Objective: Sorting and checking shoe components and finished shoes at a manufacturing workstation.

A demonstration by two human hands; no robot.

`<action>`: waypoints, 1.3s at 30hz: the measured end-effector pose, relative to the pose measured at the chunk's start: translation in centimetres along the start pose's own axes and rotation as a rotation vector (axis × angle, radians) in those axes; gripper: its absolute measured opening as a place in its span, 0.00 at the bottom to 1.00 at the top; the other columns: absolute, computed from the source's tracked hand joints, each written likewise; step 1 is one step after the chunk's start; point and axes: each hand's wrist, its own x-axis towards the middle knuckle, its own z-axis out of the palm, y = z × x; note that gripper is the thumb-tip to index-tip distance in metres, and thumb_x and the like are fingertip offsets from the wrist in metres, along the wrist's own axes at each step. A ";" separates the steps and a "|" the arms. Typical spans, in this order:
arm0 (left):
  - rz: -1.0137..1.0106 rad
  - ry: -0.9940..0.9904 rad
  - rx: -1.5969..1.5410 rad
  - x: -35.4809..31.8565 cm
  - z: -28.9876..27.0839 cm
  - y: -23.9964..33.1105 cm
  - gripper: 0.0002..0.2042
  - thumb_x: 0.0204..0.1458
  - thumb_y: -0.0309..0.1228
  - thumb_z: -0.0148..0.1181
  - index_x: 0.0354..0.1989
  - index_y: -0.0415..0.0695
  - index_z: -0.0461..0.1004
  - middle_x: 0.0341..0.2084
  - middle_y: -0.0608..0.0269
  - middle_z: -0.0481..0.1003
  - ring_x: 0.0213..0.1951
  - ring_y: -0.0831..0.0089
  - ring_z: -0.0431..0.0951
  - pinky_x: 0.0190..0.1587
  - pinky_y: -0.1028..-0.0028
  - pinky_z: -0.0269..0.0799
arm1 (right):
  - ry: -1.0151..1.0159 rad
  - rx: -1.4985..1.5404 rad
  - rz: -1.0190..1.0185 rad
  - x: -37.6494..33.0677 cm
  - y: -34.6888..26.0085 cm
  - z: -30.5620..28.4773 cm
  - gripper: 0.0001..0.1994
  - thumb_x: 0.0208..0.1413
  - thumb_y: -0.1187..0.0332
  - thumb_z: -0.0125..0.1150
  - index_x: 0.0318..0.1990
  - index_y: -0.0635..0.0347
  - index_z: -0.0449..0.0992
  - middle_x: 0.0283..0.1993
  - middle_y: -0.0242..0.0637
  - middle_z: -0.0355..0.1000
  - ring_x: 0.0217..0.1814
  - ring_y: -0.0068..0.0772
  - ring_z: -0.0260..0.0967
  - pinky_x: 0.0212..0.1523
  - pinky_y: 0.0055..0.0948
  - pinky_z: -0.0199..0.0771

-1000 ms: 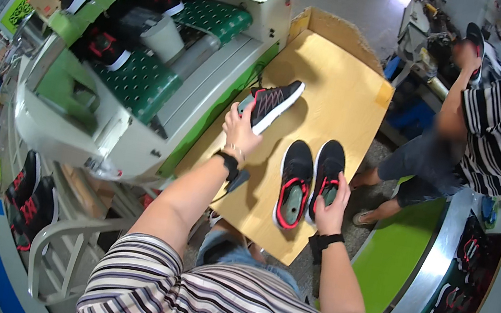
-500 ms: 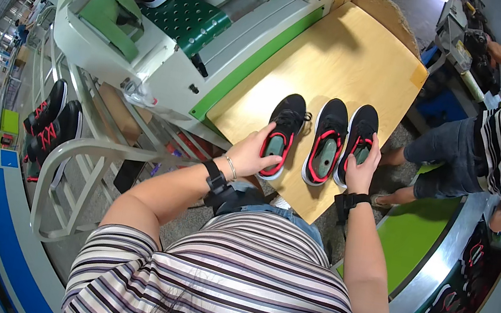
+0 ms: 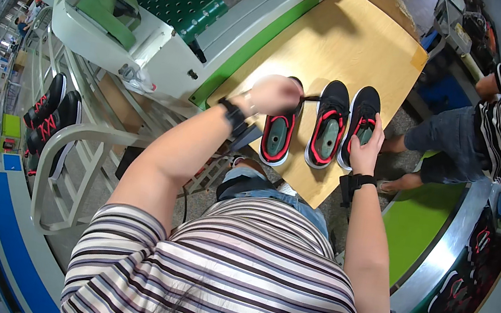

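A: Left shoe [image 3: 276,139] is lying on the table [image 3: 373,45]; the left hand [image 3: 275,95] is blurring over its front, so grip: cannot tell. Right hand [image 3: 365,150] is grasping the right shoe [image 3: 365,104] at its opening.
B: Risk?
A: Dark strand [image 3: 313,98], possibly lace, is spanning toward the middle shoe [image 3: 334,98]; pulling could be snagging it.
B: Materials: all red-lined, white-soled; smooth wood-like surface; perforated green belt [image 3: 179,7] lying beyond.

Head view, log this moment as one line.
left hand: blurred, over left shoe | right hand: gripping right shoe | middle shoe: between both | table: under all three
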 end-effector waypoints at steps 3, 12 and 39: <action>0.493 0.109 0.452 -6.2 -0.8 -1.4 0.10 0.50 0.22 0.66 0.42 0.45 0.82 0.39 0.59 0.78 0.43 0.59 0.77 0.48 0.65 0.73 | 0.002 0.008 -0.020 0.3 -0.3 0.1 0.43 0.48 0.78 0.62 0.74 0.54 0.53 0.68 0.55 0.58 0.70 0.58 0.57 0.71 0.44 0.58; 0.383 0.339 0.908 -6.9 2.6 -0.8 0.05 0.47 0.24 0.61 0.33 0.44 0.78 0.35 0.59 0.71 0.43 0.60 0.72 0.47 0.63 0.64 | 0.013 0.015 -0.011 0.2 -0.2 0.2 0.42 0.48 0.80 0.62 0.73 0.52 0.55 0.66 0.54 0.58 0.70 0.57 0.56 0.71 0.44 0.58; -0.085 0.434 -0.359 -7.3 6.4 -4.2 0.57 0.44 0.21 0.67 0.77 0.41 0.28 0.70 0.42 0.55 0.68 0.55 0.63 0.68 0.70 0.59 | 0.239 0.493 0.330 -0.2 -0.1 -0.8 0.37 0.55 0.78 0.67 0.72 0.67 0.56 0.66 0.45 0.65 0.64 0.33 0.66 0.64 0.30 0.66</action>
